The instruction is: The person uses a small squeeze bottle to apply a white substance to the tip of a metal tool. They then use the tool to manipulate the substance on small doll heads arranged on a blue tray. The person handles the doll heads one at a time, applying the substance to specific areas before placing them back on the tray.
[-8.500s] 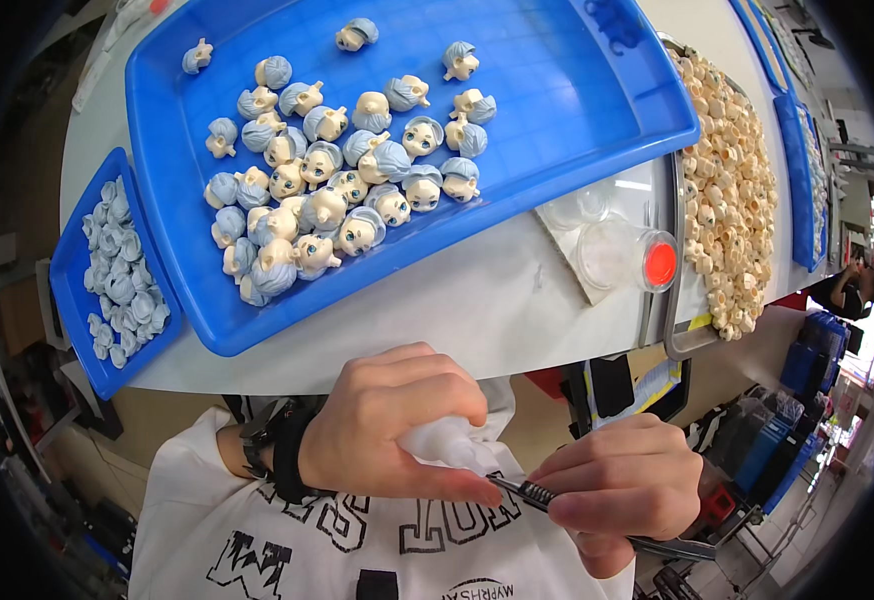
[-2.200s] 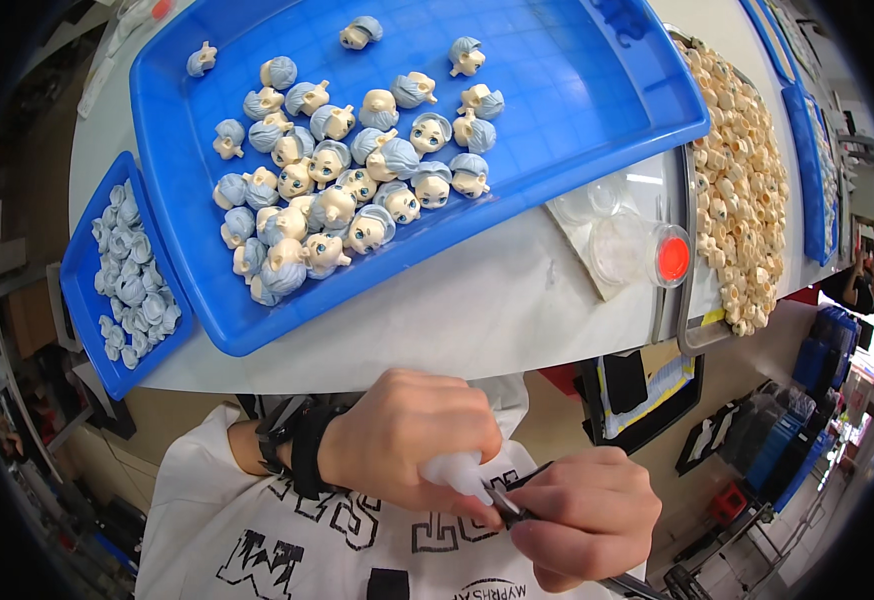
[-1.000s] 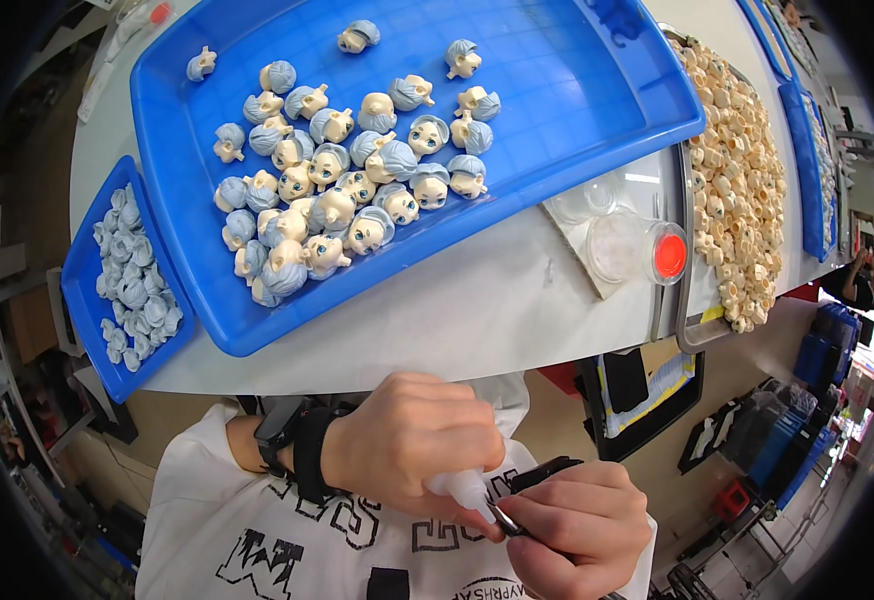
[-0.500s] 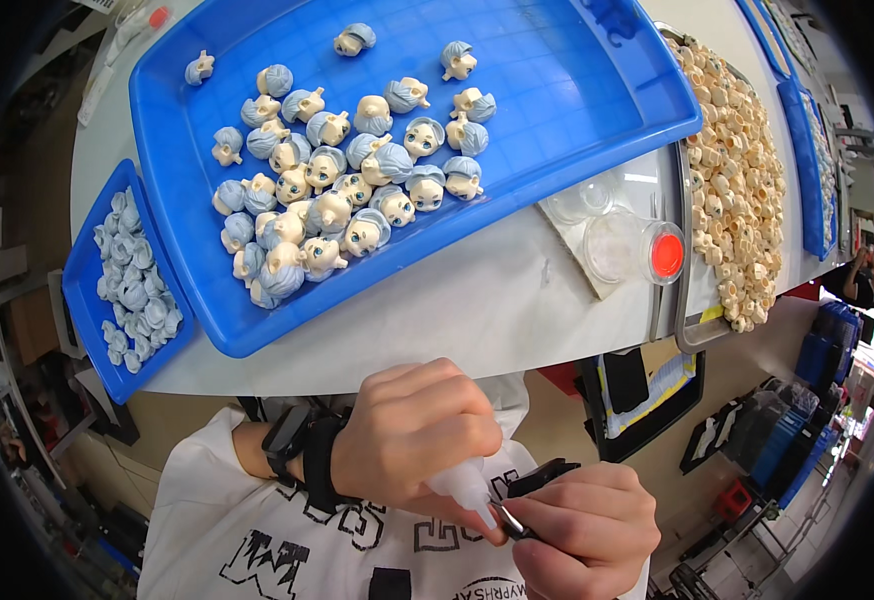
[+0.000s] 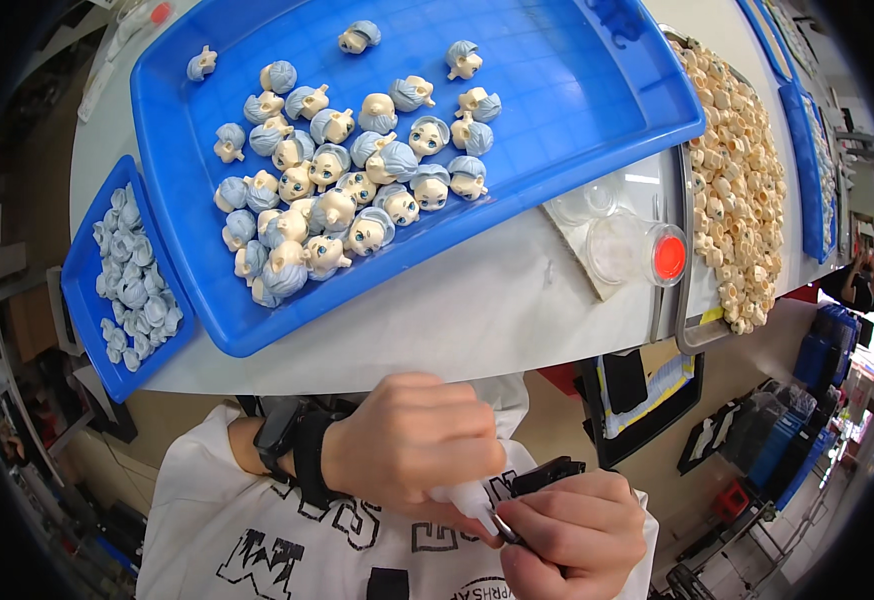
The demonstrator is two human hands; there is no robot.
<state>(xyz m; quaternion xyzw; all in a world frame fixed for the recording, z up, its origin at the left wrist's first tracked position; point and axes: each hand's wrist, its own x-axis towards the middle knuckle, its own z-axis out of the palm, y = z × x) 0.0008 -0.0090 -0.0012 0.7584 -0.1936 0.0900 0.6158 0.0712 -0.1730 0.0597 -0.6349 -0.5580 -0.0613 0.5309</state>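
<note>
In front of my shirt, my left hand (image 5: 412, 445) is closed around a small translucent white squeeze bottle (image 5: 469, 497). Its narrow nozzle points down and right, up against a small metal-tipped tool (image 5: 504, 530). My right hand (image 5: 579, 530) pinches that tool, and the fingers hide most of it, so its kind is unclear. Just above the right knuckles shows a black piece (image 5: 547, 477); whether it belongs to the tool I cannot tell. Beyond my hands, a large blue tray (image 5: 557, 110) holds many doll heads (image 5: 367, 232) with light-blue hair and painted eyes.
A smaller blue bin (image 5: 107, 350) of light-blue hair pieces (image 5: 137, 280) stands at the left. To the right, a metal tray (image 5: 692, 335) is heaped with beige parts (image 5: 737, 190). Beside it are clear round containers (image 5: 612, 248) and a red-topped one (image 5: 668, 257) on the white table (image 5: 437, 335).
My left hand has tipped slightly, and more of its back now faces up. My right hand has shifted a little left. The bottle's nozzle stays against the metal tip.
</note>
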